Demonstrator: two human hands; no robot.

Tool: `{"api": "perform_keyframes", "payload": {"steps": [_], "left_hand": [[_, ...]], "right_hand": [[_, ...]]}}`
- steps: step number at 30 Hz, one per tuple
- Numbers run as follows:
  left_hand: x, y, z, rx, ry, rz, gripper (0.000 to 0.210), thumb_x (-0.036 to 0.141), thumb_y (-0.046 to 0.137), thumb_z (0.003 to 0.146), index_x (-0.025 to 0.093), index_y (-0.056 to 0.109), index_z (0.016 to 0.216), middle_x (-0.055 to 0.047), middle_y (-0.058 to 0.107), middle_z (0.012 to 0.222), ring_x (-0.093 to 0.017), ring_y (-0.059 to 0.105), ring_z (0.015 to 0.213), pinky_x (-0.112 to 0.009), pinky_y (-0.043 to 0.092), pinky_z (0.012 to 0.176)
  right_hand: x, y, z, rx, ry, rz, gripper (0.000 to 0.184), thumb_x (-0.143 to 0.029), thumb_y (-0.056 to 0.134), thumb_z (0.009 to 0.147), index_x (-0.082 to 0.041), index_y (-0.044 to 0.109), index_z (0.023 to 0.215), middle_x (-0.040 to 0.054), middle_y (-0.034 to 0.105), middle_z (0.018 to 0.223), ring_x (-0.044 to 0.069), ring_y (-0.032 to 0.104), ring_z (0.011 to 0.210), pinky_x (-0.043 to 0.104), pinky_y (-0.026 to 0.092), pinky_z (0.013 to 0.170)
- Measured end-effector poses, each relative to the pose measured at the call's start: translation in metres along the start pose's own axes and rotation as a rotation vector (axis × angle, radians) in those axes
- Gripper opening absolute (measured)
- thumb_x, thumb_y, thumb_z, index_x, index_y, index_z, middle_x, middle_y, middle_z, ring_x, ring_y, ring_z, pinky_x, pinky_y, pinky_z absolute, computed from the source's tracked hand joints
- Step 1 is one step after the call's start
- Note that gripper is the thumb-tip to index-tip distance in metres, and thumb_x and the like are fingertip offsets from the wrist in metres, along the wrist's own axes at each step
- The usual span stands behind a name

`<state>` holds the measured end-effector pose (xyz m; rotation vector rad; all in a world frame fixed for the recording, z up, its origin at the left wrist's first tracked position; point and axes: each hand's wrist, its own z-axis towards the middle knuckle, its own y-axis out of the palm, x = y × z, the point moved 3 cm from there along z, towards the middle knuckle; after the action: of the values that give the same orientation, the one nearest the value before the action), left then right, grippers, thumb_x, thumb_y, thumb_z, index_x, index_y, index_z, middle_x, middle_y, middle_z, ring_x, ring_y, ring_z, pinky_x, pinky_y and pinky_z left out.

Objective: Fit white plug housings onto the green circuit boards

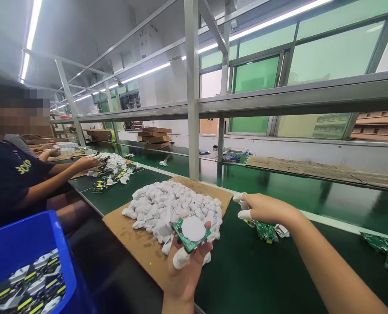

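Note:
My left hand grips a green circuit board from below, with a white finger cot on the thumb. A round white pad lies on top of that board. To the right, my right hand reaches over the bench with white finger cots on its tips; thumb and forefinger are apart and I see nothing held. Just below it lie several green circuit boards. Behind the held board, a heap of small white lumpy pieces covers a cardboard sheet.
A blue bin with boards in it stands at lower left. Further left, a co-worker's hand is at more boards and white pieces. A metal post rises behind the cardboard. More boards lie far right.

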<state>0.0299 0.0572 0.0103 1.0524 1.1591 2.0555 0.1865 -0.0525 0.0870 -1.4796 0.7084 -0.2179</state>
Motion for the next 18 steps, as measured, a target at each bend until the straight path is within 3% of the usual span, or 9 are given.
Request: {"api": "perform_keyframes", "payload": {"steps": [3, 5, 9, 12, 18], "left_hand": [[-0.001, -0.004, 0.002, 0.145, 0.044, 0.046, 0.049, 0.020, 0.072, 0.050, 0.041, 0.056, 0.091, 0.007, 0.065, 0.088, -0.017, 0.058, 0.081, -0.025, 0.051, 0.061], [-0.003, -0.006, 0.004, 0.248, 0.075, 0.102, 0.044, 0.021, 0.075, 0.045, 0.035, 0.060, 0.085, 0.005, 0.066, 0.079, -0.016, 0.059, 0.072, -0.028, 0.051, 0.059], [-0.010, -0.008, 0.008, 0.394, 0.037, 0.240, 0.039, 0.014, 0.074, 0.043, 0.026, 0.060, 0.077, 0.005, 0.064, 0.070, -0.017, 0.058, 0.069, -0.032, 0.051, 0.060], [-0.023, -0.011, 0.010, 0.424, -0.072, 0.372, 0.047, 0.011, 0.072, 0.043, 0.020, 0.053, 0.085, 0.002, 0.062, 0.070, -0.014, 0.056, 0.063, -0.026, 0.049, 0.051], [-0.040, -0.012, 0.012, 0.400, -0.128, 0.586, 0.048, 0.016, 0.073, 0.038, 0.014, 0.047, 0.079, 0.003, 0.057, 0.060, -0.008, 0.051, 0.051, -0.015, 0.040, 0.038]], "right_hand": [[-0.008, 0.030, 0.023, 0.043, -0.040, -0.037, 0.028, -0.018, 0.057, 0.067, -0.014, 0.053, 0.095, 0.0058, 0.058, 0.082, 0.021, 0.053, 0.069, 0.024, 0.038, 0.055], [-0.012, 0.052, 0.039, 0.178, -0.050, -0.065, 0.018, -0.015, 0.049, 0.075, -0.011, 0.054, 0.092, 0.0090, 0.056, 0.088, 0.022, 0.051, 0.080, 0.026, 0.037, 0.065], [-0.018, 0.086, 0.053, 0.423, -0.027, -0.086, 0.021, -0.016, 0.036, 0.085, -0.008, 0.051, 0.097, 0.0122, 0.049, 0.102, 0.021, 0.038, 0.100, 0.029, 0.028, 0.083], [-0.023, 0.093, 0.054, 0.474, 0.012, -0.096, 0.021, -0.020, 0.043, 0.081, -0.006, 0.056, 0.090, 0.0169, 0.046, 0.106, 0.027, 0.031, 0.105, 0.036, 0.027, 0.084], [-0.032, 0.084, 0.059, 0.437, 0.095, -0.079, 0.018, -0.014, 0.053, 0.070, -0.007, 0.059, 0.085, 0.0205, 0.033, 0.120, 0.034, 0.020, 0.112, 0.051, 0.026, 0.081]]}}
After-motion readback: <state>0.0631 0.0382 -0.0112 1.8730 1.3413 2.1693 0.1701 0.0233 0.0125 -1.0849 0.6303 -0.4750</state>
